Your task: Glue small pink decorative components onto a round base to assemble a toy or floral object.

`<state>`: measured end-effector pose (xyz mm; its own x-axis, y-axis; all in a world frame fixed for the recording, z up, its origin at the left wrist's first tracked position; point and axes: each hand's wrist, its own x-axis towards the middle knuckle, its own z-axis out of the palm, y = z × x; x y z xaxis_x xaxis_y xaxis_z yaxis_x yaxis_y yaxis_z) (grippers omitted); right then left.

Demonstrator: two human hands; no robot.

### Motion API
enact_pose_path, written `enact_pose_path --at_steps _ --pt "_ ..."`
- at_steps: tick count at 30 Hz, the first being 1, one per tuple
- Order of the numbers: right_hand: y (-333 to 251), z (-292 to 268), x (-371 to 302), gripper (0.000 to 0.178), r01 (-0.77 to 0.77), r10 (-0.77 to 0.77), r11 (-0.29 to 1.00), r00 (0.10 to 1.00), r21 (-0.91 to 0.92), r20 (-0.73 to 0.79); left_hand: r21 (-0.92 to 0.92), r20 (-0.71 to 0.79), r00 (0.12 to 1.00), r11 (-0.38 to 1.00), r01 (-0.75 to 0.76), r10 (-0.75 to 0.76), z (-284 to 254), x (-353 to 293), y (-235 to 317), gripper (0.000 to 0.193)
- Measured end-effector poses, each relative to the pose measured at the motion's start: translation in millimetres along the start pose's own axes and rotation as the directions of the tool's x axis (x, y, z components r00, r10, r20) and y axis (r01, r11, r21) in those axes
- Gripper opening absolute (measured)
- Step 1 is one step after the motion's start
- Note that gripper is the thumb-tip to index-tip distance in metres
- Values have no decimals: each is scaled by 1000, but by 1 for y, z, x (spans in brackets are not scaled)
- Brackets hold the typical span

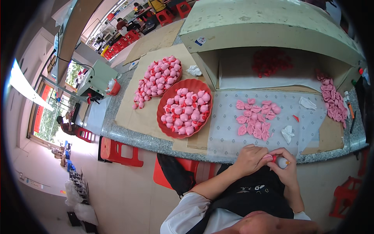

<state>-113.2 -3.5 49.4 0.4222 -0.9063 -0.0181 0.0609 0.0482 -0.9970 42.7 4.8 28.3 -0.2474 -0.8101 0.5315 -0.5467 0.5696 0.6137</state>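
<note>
Both hands meet just above the table's front edge. My left hand (251, 159) is closed, its fingertips pinching at a small red piece (274, 158) that is mostly hidden. My right hand (284, 167) curls against the same piece and also holds a small whitish rounded object (282, 162), perhaps a bottle, with a yellow-orange spot. Beyond the hands, several pink puckered soft pieces (255, 121) lie on a white patterned sheet (224, 136). Crumpled white tissues (287, 134) and a little red scrap (296, 117) lie to their right.
A red scalloped bowl (160, 113) holds pink balls with red parts; another heap (157, 78) sits behind it. An open-fronted pale green box (272, 33) covers red pieces (272, 62). Flat pink pieces (334, 99) and pens (350, 109) lie right. Red stools (120, 152) stand below.
</note>
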Motion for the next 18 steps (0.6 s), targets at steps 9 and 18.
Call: enact_pose_path --at_steps 9,18 --pt "9 10 -2 18 262 -287 952 944 -156 -165 -156 15 1000 987 29 -27 6 7 -4 24" --pt "8 -12 8 21 -34 84 914 991 404 -106 -588 55 981 788 181 -184 1 11 -8 29"
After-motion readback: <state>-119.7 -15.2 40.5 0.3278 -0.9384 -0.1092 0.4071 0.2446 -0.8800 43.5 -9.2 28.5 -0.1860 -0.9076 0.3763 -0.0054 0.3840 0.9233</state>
